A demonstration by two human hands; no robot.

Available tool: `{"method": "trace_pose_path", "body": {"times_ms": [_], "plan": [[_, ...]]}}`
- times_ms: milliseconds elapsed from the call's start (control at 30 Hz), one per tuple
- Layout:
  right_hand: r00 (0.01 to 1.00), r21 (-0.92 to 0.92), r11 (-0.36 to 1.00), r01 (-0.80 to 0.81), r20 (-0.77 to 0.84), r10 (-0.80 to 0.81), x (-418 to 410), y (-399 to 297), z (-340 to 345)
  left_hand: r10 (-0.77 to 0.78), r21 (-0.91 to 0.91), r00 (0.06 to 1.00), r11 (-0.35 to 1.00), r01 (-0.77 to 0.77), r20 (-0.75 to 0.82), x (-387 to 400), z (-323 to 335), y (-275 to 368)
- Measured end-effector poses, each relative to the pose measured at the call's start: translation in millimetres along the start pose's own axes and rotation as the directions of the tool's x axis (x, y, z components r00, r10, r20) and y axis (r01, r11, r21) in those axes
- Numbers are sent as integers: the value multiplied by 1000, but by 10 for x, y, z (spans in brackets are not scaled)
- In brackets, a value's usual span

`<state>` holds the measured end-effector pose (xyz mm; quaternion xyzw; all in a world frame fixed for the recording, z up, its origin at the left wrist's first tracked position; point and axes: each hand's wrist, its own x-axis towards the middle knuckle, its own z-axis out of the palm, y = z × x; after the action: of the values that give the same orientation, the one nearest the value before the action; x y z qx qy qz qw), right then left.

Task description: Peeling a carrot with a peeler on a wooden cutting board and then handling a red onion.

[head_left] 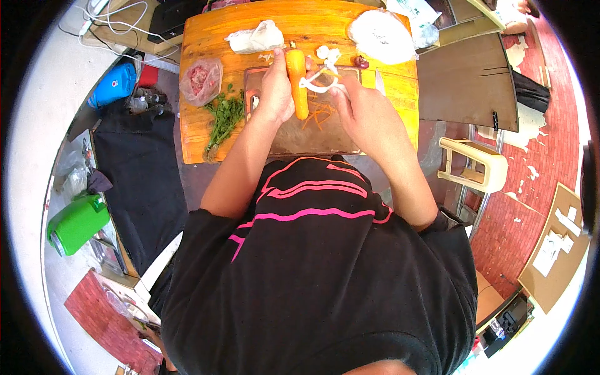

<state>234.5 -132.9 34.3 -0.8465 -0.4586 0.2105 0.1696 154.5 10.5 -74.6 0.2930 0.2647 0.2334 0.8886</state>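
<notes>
My left hand (277, 91) holds an orange carrot (297, 84), stem end away from me, over a brown cutting board (300, 138). In my right hand (365, 110) is a white peeler (319, 84), close against the carrot's right side. Thin orange peelings (318, 115) lie on the board beneath. Behind the hands are garlic (323, 52) and a small red onion (361, 62). A knife blade (379, 82) shows at the board's right edge. Leafy green herbs (222, 119) lie left of the board.
Raw meat in a plastic bag (200, 82) sits at the wooden table's left. A crumpled white bag (258, 37) and a full white plastic bag (382, 36) stand along the far side. A cream plastic stool (492, 166) is to the right of the table.
</notes>
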Motion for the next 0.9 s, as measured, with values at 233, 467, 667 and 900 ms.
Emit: {"method": "trace_pose_path", "body": {"times_ms": [233,467,667,900], "plan": [[995,50,999,12,-98,-7,158,-86,59,38,125,989,992,-20,-144,34,29,-143],[992,35,999,-25,-126,29,213,-51,119,76,206,989,977,-49,-125,-7,47,-107],[996,32,999,-4,-89,7,232,-21,107,144,261,985,958,-116,-90,64,-38,-169],[997,83,996,-17,-77,24,202,-24,158,201,235,976,956,-178,-78,74,8,-133]]}}
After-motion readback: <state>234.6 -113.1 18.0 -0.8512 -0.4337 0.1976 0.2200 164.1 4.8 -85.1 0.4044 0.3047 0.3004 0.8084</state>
